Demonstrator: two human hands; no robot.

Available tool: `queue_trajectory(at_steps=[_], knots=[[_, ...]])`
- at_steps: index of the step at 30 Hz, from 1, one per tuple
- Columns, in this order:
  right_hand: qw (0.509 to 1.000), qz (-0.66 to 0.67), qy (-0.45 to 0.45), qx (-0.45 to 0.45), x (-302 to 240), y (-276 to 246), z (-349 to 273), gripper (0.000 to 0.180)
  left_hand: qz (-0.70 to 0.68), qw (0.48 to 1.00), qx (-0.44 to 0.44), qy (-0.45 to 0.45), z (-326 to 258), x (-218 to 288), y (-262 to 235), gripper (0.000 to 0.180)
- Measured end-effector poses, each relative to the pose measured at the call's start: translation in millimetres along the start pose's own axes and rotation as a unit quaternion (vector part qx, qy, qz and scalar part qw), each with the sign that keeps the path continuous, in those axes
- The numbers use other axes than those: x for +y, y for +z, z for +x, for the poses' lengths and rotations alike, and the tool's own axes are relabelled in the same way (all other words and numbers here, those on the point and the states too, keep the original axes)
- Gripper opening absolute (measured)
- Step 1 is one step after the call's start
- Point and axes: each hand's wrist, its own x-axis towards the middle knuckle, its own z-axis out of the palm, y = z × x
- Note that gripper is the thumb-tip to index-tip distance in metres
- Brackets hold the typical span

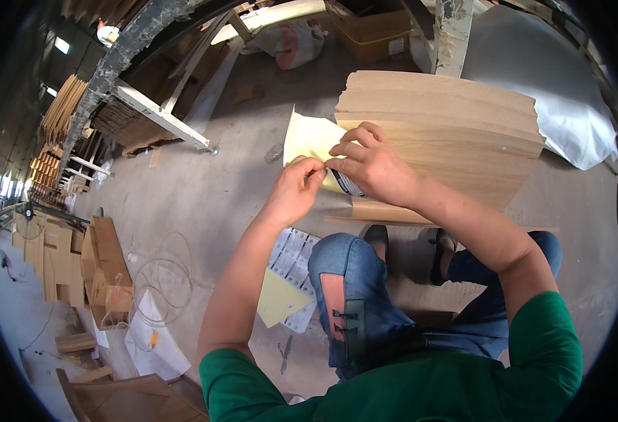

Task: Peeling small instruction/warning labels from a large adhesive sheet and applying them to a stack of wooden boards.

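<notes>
In front of me, over the near left part of the wooden boards, I hold up a pale yellow paper sheet. My left hand is closed in a pinch at the sheet's lower edge. Beside it my right hand pinches with thumb and forefinger, its other fingers curled above the sheet. The fingertips of both hands nearly meet. A dark label with pale print shows below the right hand, partly covered by it. The stacked light-brown wooden boards lie just beyond and to the right.
By my left knee lie white printed label sheets and another yellow sheet. Cardboard pieces and a loose coiled strap are at left. A white metal frame leg stands ahead, a silver-grey cover far right.
</notes>
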Motion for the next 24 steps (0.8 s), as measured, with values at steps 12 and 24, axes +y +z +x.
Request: queue_trajectory(at_steps=[12,24], knots=[[0.999,-0.001,-0.032,-0.038,-1.6,-6.3,-4.7,0.024,-0.028,1.000,-0.009,-0.008,8.3,-7.1,7.9,0.012],[0.995,0.075,-0.061,-0.037,19.6,-0.9,6.2,0.032,-0.023,1.000,0.002,0.006,7.9,-7.3,-0.2,0.012]])
